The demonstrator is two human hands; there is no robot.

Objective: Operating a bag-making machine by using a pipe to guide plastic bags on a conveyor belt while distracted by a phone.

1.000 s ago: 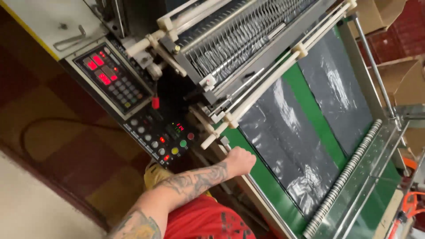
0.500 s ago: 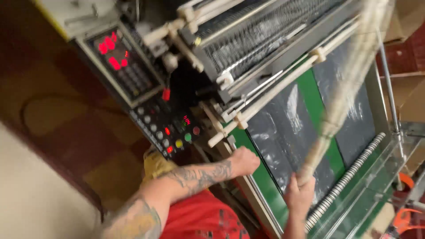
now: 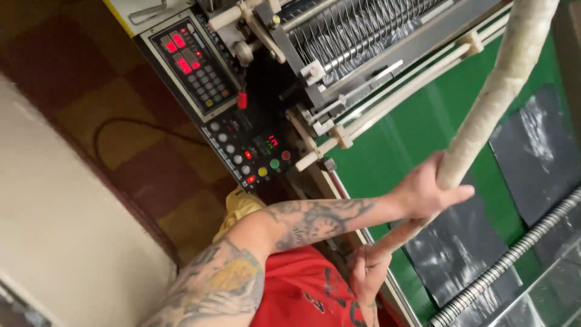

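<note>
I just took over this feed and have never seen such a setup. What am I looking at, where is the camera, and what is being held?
The one view comes from a camera on the person's head, looking down. Both bare hands hold a long pale wrapped rod: the left hand higher up, the right hand near its lower end. Below runs a machine's green belt carrying black plastic sheets. Left of it sits a control panel with coloured buttons and red displays.

Tattooed left arm outstretched, left hand point(image 3: 423, 194) in closed grip; right hand point(image 3: 366, 272) low, near the body, fingers curled.
</note>
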